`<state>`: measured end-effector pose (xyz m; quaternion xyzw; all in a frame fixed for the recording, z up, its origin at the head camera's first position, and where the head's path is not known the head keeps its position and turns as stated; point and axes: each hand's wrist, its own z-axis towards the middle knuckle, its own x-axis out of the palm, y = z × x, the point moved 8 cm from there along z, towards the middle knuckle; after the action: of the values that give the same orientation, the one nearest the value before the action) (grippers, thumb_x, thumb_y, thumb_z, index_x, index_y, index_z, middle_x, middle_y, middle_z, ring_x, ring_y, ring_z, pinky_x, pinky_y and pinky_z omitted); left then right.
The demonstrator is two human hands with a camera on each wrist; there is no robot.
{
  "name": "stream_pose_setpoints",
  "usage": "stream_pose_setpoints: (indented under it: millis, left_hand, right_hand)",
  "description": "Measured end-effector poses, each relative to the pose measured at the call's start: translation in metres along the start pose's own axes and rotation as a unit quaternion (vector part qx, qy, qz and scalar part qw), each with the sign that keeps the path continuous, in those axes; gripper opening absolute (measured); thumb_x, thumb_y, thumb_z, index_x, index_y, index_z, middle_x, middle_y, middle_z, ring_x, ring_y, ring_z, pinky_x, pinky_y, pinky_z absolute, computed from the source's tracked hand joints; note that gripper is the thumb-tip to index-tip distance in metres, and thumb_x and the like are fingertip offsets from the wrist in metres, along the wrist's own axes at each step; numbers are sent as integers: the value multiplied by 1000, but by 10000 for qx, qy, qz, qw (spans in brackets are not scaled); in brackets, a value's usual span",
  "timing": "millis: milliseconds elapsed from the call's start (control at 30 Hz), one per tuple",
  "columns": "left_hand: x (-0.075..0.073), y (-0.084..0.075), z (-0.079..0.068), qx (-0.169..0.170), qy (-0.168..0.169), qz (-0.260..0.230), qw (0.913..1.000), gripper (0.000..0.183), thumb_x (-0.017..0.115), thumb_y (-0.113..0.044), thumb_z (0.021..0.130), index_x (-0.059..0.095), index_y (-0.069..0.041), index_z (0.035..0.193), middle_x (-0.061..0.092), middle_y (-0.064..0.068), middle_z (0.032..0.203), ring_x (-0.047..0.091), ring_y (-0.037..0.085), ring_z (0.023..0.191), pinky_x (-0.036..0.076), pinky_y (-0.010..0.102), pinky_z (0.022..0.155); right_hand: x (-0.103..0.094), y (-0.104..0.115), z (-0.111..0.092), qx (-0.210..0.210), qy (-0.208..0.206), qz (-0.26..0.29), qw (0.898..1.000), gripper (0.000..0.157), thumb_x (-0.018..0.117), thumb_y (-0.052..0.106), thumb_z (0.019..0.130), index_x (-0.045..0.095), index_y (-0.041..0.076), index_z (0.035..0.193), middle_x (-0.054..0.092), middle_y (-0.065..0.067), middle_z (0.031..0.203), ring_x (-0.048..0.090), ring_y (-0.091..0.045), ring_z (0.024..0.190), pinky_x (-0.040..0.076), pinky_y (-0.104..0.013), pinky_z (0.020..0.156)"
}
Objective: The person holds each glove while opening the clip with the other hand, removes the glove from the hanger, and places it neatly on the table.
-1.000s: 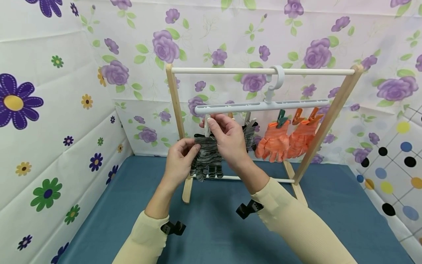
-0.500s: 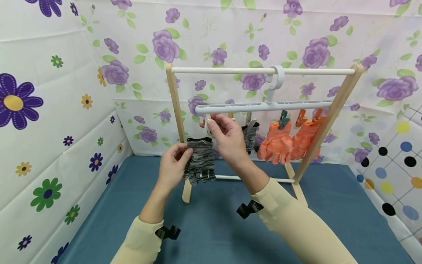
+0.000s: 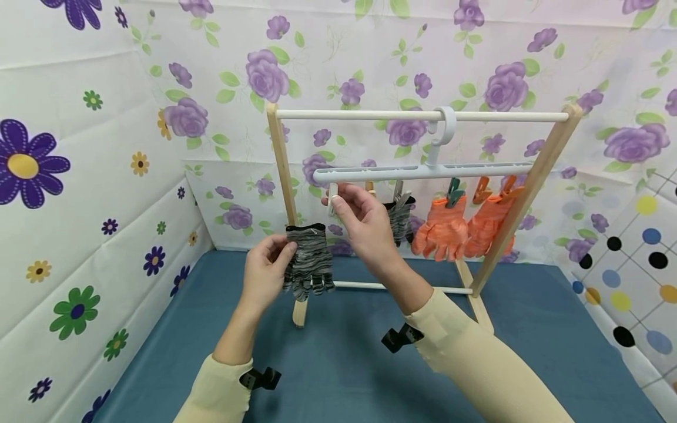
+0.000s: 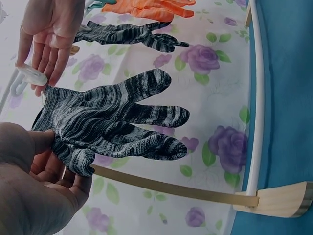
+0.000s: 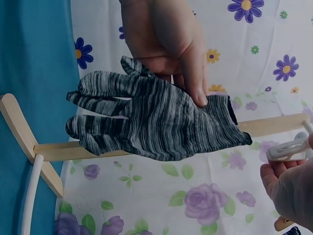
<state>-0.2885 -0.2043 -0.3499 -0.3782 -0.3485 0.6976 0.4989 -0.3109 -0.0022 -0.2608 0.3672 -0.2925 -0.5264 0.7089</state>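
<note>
My left hand [image 3: 266,269] pinches a grey-and-black striped knit glove [image 3: 311,258] by its side near the cuff. The glove hangs fingers down, its dark cuff edge uppermost. In the right wrist view, the thumb lies over the knit glove [image 5: 166,117]. My right hand [image 3: 365,220] holds a white clothespin [image 3: 332,198] between thumb and fingers, just under the left end of the white hanger [image 3: 370,174]. A gap separates this clothespin from the glove's cuff; the right wrist view shows the white clothespin [image 5: 287,150] beyond the cuff.
The hanger hooks over the white top bar [image 3: 359,114] of a wooden rack. Another striped glove [image 3: 400,220] hangs from a grey clip, partly behind my right hand. Orange gloves [image 3: 441,229] hang further right from green and orange clips. Blue cloth [image 3: 338,352] covers the table.
My left hand has moved left and slightly down with the striped glove, away from the clothespin. The right hand stays nearly in place. The hanger and orange gloves have shifted slightly.
</note>
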Motion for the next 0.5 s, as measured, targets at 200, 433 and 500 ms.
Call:
stream_pose_setpoints:
  millis: [200, 433, 500]
  left_hand:
    - [-8, 3, -3, -82, -122, 112, 9998, 19, 67, -12, 107, 70, 3, 119, 70, 18, 100, 55, 15, 76, 44, 24, 65]
    - [-17, 6, -5, -173, -195, 273, 9993, 22, 66, -12, 108, 69, 5, 122, 70, 18, 101, 54, 15, 75, 43, 24, 66]
    - [-18, 8, -5, -216, -212, 275, 9992, 23, 66, -12, 108, 68, 5, 123, 70, 19, 102, 55, 14, 77, 44, 23, 67]
  right_hand:
    - [1, 2, -1, -85, 59, -34, 9999, 33, 60, 15, 111, 62, 1, 141, 71, -20, 126, 65, -27, 124, 53, -34, 101]
    - [1, 1, 0, -106, 56, -12, 9999, 36, 60, 12, 111, 59, -5, 143, 70, -20, 127, 65, -28, 122, 54, -33, 99]
    - [1, 1, 0, -140, 71, -26, 9999, 37, 60, 13, 111, 59, -6, 142, 70, -21, 127, 65, -28, 123, 53, -32, 99]
